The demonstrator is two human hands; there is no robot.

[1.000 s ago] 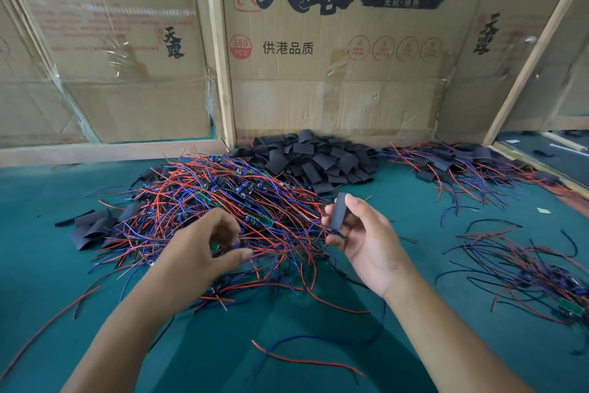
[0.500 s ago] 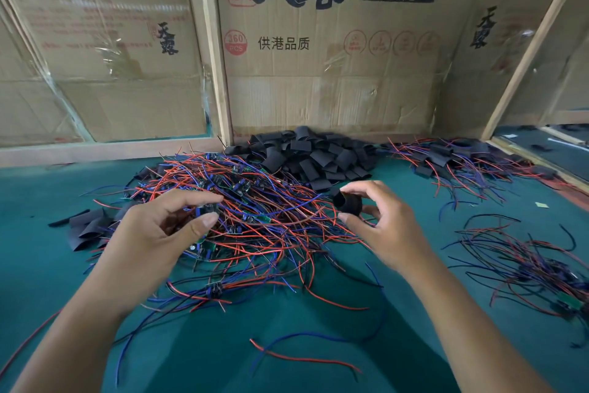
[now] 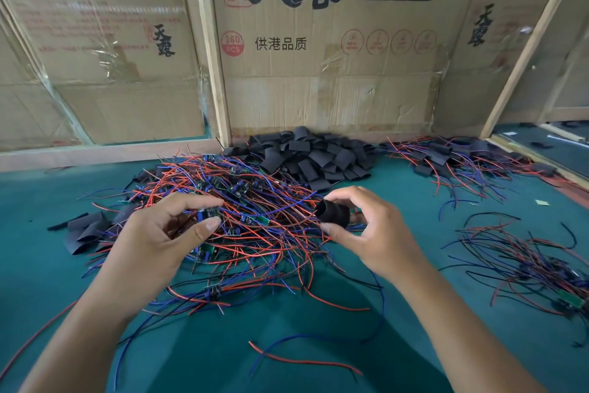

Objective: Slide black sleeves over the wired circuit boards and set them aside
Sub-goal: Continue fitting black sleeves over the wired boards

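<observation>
Cardboard (image 3: 334,51) printed with large black characters stands along the back, framed by pale wooden posts (image 3: 212,51). Below it runs the green bench (image 3: 302,345), with everything spread across it.

The biggest heap is a tangle of red, blue and black wires (image 3: 255,211) in the middle, with small boards buried among them. Behind it, against the cardboard, lies a pile of flat black sleeves (image 3: 315,153). To the right of that, at the back, sits a second heap (image 3: 455,156) where wires and black sleeves are mixed together. Another loose cluster of wires (image 3: 526,262) lies along the right edge, well apart from the middle heap. A few flattened sleeves (image 3: 86,230) lie at the left of the tangle, and two stray wires (image 3: 302,360), one red and one blue, curl on the bench near the front.

The left hand (image 3: 159,242) is over the tangle, thumb and forefinger closed on a small board (image 3: 204,215) with blue parts, its wires trailing back into the heap. The right hand (image 3: 373,233) pinches one sleeve (image 3: 333,215) between thumb and fingertips, squeezed so it is rounded, its open mouth turned toward the left hand. Board and sleeve are held apart, above the wires between them.
</observation>
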